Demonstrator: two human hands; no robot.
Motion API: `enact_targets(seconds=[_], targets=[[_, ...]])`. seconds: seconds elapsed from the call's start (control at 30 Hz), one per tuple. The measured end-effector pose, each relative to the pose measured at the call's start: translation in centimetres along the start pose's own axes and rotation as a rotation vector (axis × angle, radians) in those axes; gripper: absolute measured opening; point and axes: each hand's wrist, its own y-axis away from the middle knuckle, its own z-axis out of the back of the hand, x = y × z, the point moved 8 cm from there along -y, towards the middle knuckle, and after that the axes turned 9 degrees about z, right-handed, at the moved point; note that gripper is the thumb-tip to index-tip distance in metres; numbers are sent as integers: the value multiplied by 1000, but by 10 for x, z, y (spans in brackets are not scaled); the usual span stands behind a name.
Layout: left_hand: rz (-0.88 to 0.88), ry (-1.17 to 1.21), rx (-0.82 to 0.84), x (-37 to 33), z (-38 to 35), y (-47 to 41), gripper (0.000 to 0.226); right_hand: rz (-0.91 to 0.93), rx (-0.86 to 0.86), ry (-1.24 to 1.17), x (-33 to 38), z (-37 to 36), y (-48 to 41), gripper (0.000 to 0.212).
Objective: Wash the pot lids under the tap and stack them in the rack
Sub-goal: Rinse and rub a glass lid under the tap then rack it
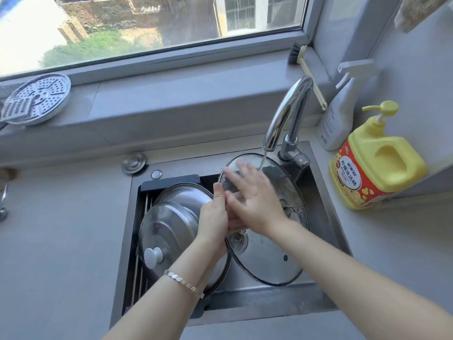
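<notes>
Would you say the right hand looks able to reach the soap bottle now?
Probably yes: the right hand lies open on the glass lid, holding nothing, the left hand holds that lid, and nothing stands before the soap bottle.

Sink [269, 294] is set in the counter [61, 229]. Rack [169, 182] sits across the sink's left part. Two lids lie in it, knobbed lid [166, 231] in front, overlapping the rear lid [183, 193]. Glass lid [267, 263] is in the sink's right part, tilted, far edge under the tap [289, 106] at the back right corner. Left hand [214, 217] holds its left edge; right hand [255, 202] lies flat on its face. Round cap [134, 162] is on the counter behind the sink's back left corner. Pump bottle [377, 168] is right of the sink, spray bottle [338, 114] behind it. Windowsill [171, 99] is behind the counter: perforated plate [36, 99] at the left end, brush [308, 72] at the right.
</notes>
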Motion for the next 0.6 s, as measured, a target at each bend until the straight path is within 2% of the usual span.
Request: enact_targets(seconds=[0.07,0.13,0.2,0.27,0.3,0.33,0.37,0.43,0.47,0.53,0.6], targets=[[7,11,62,0,-4,7,60,-263,-5,-7,-53,12,-17,66],[-16,2,78,-3,-6,7,59,-382,-31,-17,-67,18,-23,61],[-58,16,42,-9,-5,3,59,-220,-72,10,-30,16,-21,61],[-86,11,-45,-13,0,-1,54,107,-92,5,24,11,-6,63],[-85,13,-60,-13,1,-2,53,207,-63,23,33,8,0,64],[-78,22,-41,-12,1,-2,54,229,-40,32,26,8,-3,64],[-69,31,-8,-11,-1,-1,57,142,-22,17,6,10,-11,64],[-52,28,39,-8,-4,1,59,-208,-25,-78,-50,16,-26,60],[-52,24,42,-7,-5,1,59,-326,-51,-121,-67,19,-28,59],[-74,37,8,-9,-5,0,57,-320,-62,-117,-58,14,-30,65],[-83,81,-67,-11,-1,-6,54,-97,-51,-86,-10,0,-21,69]])
